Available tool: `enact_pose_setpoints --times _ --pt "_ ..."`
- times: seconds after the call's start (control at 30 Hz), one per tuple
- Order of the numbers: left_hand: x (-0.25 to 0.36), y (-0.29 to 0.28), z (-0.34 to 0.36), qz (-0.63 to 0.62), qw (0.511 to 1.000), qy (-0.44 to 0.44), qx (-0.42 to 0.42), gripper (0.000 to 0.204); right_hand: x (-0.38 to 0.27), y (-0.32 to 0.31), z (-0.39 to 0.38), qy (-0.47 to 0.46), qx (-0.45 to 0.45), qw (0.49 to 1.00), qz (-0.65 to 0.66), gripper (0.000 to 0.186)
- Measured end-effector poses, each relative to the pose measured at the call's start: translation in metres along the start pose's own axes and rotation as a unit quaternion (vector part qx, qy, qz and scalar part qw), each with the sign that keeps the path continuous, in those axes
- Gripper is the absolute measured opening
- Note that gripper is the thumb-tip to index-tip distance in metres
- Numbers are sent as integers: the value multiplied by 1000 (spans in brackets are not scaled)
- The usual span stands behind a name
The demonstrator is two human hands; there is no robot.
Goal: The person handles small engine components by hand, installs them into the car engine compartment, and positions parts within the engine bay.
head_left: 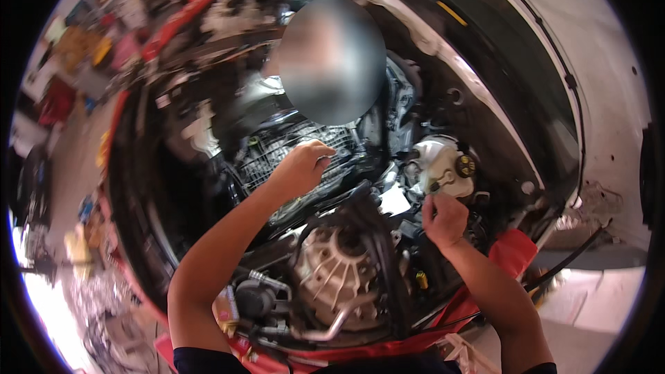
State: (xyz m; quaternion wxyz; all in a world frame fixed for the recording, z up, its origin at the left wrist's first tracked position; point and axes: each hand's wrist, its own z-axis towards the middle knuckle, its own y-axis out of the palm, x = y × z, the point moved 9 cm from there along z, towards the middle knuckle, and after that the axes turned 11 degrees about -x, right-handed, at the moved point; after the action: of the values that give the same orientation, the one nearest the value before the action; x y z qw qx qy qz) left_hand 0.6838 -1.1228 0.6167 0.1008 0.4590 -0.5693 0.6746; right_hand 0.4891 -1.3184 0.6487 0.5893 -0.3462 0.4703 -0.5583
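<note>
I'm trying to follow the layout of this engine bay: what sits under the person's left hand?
Under the left hand lies a dark ribbed metal grille with black hoses around it. What the fingers grip is covered by the hand. The ribbed silver housing sits lower, beside the forearm.

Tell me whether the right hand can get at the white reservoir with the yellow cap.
Probably yes. The right hand sits just below the white reservoir, its fingertips close to the yellow cap, and nothing appears to lie between them.
</note>
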Motion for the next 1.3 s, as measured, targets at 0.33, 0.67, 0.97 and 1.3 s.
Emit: enact_pose_setpoints --times 0.33,0.67,0.97,1.3 --pt "402 77 -339 -466 815 327 -109 22 -4 -5 1 26 8 1000 -13 31" --pt "496 145 -518 -332 871 361 29 28 -19 -37 -37 30 127 989 71 33" --pt "501 140 -762 -212 652 159 711 17 -290 -68 -232 -154 -12 926 344 47" --pt "457 144 -937 -239 480 350 768 17 -585 -24 -477 -291 -399 748 443 35"
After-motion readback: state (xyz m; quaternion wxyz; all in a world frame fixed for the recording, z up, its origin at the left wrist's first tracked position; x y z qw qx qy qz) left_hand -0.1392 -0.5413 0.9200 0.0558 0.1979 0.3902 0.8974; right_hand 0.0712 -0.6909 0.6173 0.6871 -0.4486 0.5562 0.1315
